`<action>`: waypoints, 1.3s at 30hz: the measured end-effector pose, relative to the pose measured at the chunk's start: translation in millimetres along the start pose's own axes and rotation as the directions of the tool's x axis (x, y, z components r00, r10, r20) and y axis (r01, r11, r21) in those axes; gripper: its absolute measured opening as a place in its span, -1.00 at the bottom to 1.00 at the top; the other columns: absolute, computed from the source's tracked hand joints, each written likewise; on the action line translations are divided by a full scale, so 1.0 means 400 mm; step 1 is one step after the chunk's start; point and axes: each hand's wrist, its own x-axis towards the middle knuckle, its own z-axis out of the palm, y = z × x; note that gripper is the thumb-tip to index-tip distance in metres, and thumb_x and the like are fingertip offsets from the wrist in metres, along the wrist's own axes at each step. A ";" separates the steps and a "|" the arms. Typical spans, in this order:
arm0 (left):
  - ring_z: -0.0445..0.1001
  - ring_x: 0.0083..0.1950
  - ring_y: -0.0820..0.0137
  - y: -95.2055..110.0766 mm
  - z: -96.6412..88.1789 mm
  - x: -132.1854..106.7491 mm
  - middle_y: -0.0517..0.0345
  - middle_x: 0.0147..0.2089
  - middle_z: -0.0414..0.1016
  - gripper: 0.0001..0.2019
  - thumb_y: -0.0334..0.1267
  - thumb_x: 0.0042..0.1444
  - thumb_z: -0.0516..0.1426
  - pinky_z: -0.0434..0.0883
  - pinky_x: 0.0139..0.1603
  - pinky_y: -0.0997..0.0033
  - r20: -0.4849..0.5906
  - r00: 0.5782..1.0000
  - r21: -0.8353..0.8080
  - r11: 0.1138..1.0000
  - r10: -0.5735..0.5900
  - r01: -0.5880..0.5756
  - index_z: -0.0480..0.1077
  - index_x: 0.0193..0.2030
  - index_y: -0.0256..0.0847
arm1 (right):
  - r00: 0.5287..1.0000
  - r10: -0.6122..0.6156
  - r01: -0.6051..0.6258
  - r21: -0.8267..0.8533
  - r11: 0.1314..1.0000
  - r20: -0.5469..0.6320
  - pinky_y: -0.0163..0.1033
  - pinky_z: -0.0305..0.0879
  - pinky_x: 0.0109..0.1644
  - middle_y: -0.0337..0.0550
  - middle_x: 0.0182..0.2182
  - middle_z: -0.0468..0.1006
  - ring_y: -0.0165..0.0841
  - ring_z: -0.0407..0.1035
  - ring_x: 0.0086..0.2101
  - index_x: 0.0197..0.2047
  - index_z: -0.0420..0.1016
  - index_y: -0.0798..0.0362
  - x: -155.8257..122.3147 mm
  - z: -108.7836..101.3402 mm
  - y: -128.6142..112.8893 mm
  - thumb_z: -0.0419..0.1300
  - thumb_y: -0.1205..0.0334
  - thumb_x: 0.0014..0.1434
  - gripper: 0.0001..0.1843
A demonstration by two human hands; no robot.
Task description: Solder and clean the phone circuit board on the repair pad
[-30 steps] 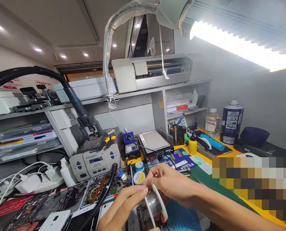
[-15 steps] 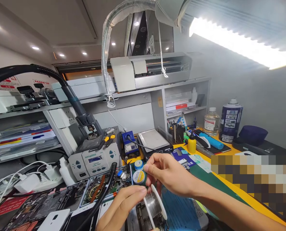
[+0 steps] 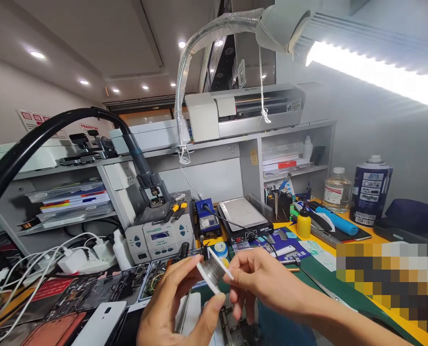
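Observation:
A white spool of thin silver wire (image 3: pixel 212 272) is held tilted above the bench. My left hand (image 3: pixel 165 310) grips it from the left, fingers on the upper rim and thumb at the lower edge of the near flange. My right hand (image 3: pixel 259 278) is closed at the spool's right flange, thumb and forefinger pinching by its edge. Whether a loose wire end lies in that pinch is too small to see. Below the hands, a metal holder (image 3: pixel 237 327) is partly hidden. Behind the spool stands a small round blue-lidded tub (image 3: pixel 220 249).
Opened phones and boards (image 3: pixel 102 290) cover the left side, near a white phone back (image 3: pixel 100 323). Behind stand a grey hot-air station (image 3: pixel 159 235), a blue soldering station (image 3: pixel 207 222) and a flat heating plate (image 3: pixel 245 214). A yellow bottle (image 3: pixel 303 225) stands right, and a lamp (image 3: pixel 372 72) hangs overhead.
The spool has risen and turned in my left hand, whose thumb now shows. My right hand has come down from above the spool to its right flange. The view has shifted left.

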 end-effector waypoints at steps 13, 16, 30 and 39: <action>0.55 0.13 0.21 -0.030 -0.021 0.036 0.02 0.12 0.49 -0.59 -0.25 0.15 0.26 0.55 0.15 0.19 0.132 0.977 0.302 0.932 0.168 -0.201 0.41 0.16 -0.08 | 0.937 -0.341 0.170 -0.752 0.637 -0.077 -0.32 0.04 -0.47 -0.27 -0.53 0.43 -0.45 0.11 -0.54 -0.36 0.42 0.05 -0.055 0.031 -0.018 0.06 0.15 0.36 -0.72; 0.53 0.14 0.24 -0.024 -0.019 0.035 0.05 0.12 0.46 -0.56 -0.29 0.15 0.24 0.53 0.18 0.21 0.168 0.965 0.342 0.906 0.203 -0.250 0.40 0.19 -0.03 | 0.889 -0.457 0.213 -0.880 0.425 -0.005 -0.29 0.01 -0.45 -0.26 -0.50 0.45 -0.44 0.10 -0.54 -0.35 0.38 0.03 -0.051 0.025 0.009 0.02 0.30 0.35 -0.78; 0.56 0.12 0.31 -0.005 -0.029 0.048 0.09 0.09 0.54 -0.49 -0.40 0.07 0.18 0.52 0.18 0.32 0.366 0.916 0.314 0.904 0.166 -0.290 0.42 0.20 -0.05 | 0.816 -0.568 0.345 -0.879 0.328 0.108 -0.28 0.21 -0.34 -0.08 -0.35 0.52 -0.37 0.35 -0.41 -0.33 0.62 0.11 -0.049 0.007 -0.027 0.16 0.32 0.26 -0.80; 0.62 0.05 0.34 0.011 -0.026 0.062 0.15 0.00 0.66 -0.79 -0.22 0.26 0.15 0.55 0.15 0.30 0.427 0.903 0.220 0.964 0.042 -0.149 0.58 -0.04 -0.04 | 0.979 -0.099 0.001 -0.482 0.876 -0.179 -0.32 0.19 -0.39 -0.24 -0.51 0.58 -0.39 0.35 -0.46 -0.44 0.62 0.10 -0.045 0.009 -0.051 0.23 0.28 0.13 -0.83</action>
